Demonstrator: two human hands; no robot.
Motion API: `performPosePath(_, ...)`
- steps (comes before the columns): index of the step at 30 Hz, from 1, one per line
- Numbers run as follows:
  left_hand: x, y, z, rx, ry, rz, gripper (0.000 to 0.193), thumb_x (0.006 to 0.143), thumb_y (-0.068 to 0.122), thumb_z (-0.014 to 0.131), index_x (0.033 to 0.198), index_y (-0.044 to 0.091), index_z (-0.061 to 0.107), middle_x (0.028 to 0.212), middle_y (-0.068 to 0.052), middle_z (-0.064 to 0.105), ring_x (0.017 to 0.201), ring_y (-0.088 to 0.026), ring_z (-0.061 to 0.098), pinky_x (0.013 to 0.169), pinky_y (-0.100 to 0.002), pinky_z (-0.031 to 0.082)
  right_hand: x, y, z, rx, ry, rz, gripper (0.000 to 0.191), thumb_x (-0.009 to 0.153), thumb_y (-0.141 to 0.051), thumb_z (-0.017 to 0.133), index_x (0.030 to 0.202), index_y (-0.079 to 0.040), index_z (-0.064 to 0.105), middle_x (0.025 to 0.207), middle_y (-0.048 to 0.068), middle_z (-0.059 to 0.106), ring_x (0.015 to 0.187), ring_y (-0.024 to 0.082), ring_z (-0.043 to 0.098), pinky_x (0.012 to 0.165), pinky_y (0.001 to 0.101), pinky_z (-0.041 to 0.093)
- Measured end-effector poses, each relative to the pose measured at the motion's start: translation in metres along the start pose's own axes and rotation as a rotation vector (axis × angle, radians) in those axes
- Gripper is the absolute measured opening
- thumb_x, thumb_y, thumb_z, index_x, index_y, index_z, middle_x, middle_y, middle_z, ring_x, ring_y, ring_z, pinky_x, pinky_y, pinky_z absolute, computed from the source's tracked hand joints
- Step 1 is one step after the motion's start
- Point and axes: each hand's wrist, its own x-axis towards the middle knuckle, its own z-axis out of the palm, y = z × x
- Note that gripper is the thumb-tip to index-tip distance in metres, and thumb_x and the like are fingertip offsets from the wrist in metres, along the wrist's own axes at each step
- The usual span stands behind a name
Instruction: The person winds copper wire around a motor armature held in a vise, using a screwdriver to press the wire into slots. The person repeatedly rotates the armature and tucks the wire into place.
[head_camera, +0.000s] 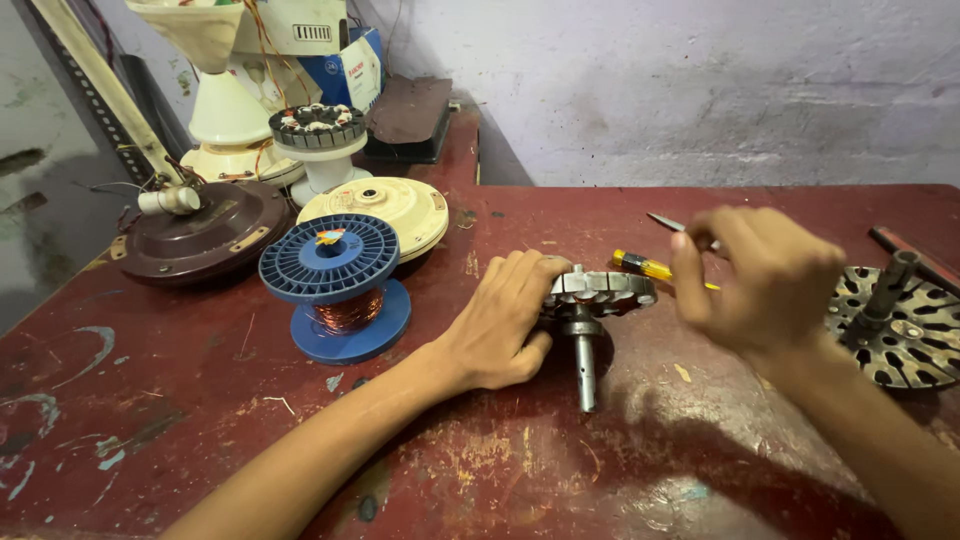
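Note:
My left hand (500, 320) grips a grey fan motor stator (600, 290) lying on its side on the worn red table (600, 470), its steel shaft (586, 370) pointing toward me. My right hand (760, 285) hovers just right of the stator, blurred, fingers closed on a thin metal tool whose tip (662, 221) sticks out to the left. A yellow-handled screwdriver (645, 266) lies on the table behind the stator.
A blue spool of copper wire (335, 285) stands to the left. Behind it are a cream fan cover (400, 205), a brown fan housing (195, 235) and a wound stator on a white stand (318, 130). A perforated metal rotor plate (900, 330) lies at the right edge.

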Motion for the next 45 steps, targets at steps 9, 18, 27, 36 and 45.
performPosePath(9,-0.002,-0.002,0.0,0.014,0.018,0.001,0.067,0.067,0.01,0.064,0.13,-0.002,0.046,0.108,-0.019,0.052,0.1,-0.036,0.05,0.089,-0.045,0.038,-0.012,0.05,0.03,-0.355,-1.105,0.314,0.054,0.091,-0.056,0.059,0.127,-0.017,0.062,0.086,0.008,0.076,0.072,0.021,0.072,0.06,0.0386,0.052)
performPosePath(18,-0.002,-0.001,0.002,0.037,0.013,-0.009,0.069,0.064,0.009,0.063,0.13,-0.002,0.047,0.108,-0.019,0.052,0.102,-0.036,0.051,0.089,-0.045,0.038,-0.025,0.052,0.036,-0.304,-0.879,0.402,0.024,0.087,-0.02,0.07,0.106,-0.007,0.074,0.084,0.018,0.075,0.074,0.032,0.074,0.07,0.0454,0.06)
performPosePath(27,-0.002,0.0,0.004,0.063,0.029,-0.009,0.058,0.075,0.014,0.063,0.129,0.001,0.048,0.103,-0.015,0.054,0.095,-0.029,0.051,0.085,-0.043,0.036,-0.01,0.009,0.005,0.663,0.29,0.268,0.019,0.121,-0.006,0.049,0.11,0.007,0.057,0.087,0.017,0.066,0.063,0.018,0.066,0.056,0.028,0.052)
performPosePath(36,-0.001,0.003,0.011,0.097,0.111,-0.046,0.044,0.1,0.032,0.065,0.131,0.005,0.05,0.105,-0.013,0.056,0.097,-0.029,0.052,0.086,-0.042,0.036,-0.036,-0.062,0.01,1.055,0.307,0.101,0.011,0.111,-0.007,0.044,0.113,0.001,0.051,0.086,0.019,0.072,0.063,0.016,0.073,0.056,0.0271,0.056)
performPosePath(45,0.0,0.005,0.011,0.079,0.126,-0.052,0.037,0.099,0.026,0.065,0.128,0.006,0.053,0.104,-0.011,0.056,0.097,-0.028,0.053,0.086,-0.042,0.036,-0.051,-0.062,0.018,1.198,0.212,0.03,0.013,0.106,0.004,0.045,0.117,-0.001,0.041,0.106,0.025,0.07,0.082,0.019,0.075,0.078,0.0305,0.066)
